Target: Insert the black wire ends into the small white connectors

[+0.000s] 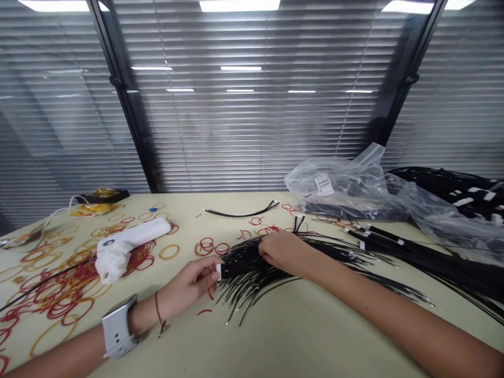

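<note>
1. Pinching a small white end piece (219,272) between thumb and fingers, the left hand (197,278) works at the left end of a bundle of black cables (242,268).
2. The right hand (282,253) is over the middle of that bundle, its fingers curled inward and pointing down (whether a cable is gripped between the fingertips, I cannot tell).
3. The bundle lies on the pale yellow table (275,341) in front of the person, its thin strands fanning out towards the near side and off to the right, beneath the right forearm.
4. On the left wrist are a watch with a pale strap (117,329) and a thin red cord (158,308).
5. Just beyond the bundle lie red bands (205,247), and farther back a single black cable (240,214) with a forked right end.
6. To the left, more red and yellow bands are scattered around a long white object (144,231); a crumpled white piece (112,262) rests against its near end.
7. At right, more black cables (437,260) stretch towards the edge of the view, near a clear plastic bag (346,178) with a white label (324,184).
8. Behind the table hang horizontal blinds (252,131).
</note>
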### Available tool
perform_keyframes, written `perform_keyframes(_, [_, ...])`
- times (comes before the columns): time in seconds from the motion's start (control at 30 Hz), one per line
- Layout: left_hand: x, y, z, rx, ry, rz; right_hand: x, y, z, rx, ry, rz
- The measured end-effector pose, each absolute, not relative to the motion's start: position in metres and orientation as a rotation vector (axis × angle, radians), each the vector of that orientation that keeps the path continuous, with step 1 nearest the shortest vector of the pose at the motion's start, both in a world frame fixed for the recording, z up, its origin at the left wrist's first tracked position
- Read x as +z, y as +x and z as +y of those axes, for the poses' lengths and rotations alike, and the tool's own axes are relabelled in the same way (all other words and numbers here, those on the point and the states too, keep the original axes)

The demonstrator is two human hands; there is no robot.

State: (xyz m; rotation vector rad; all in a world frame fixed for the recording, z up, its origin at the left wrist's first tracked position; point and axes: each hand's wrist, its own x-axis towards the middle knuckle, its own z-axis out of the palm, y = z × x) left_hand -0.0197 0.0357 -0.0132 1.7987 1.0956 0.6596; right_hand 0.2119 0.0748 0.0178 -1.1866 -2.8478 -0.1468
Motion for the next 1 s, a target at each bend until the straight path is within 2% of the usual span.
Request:
perform_keyframes(0.7, [-0.012, -0.019, 0.033, 0.669, 1.795, 1.128, 0.028, 0.221, 0.073, 0.016, -1.15, -2.749])
perform_keyframes(1.0, [-0.013, -0.019, 0.034, 0.672, 1.783, 1.149, 0.025, 0.227, 0.085, 0.278, -1.093, -2.58])
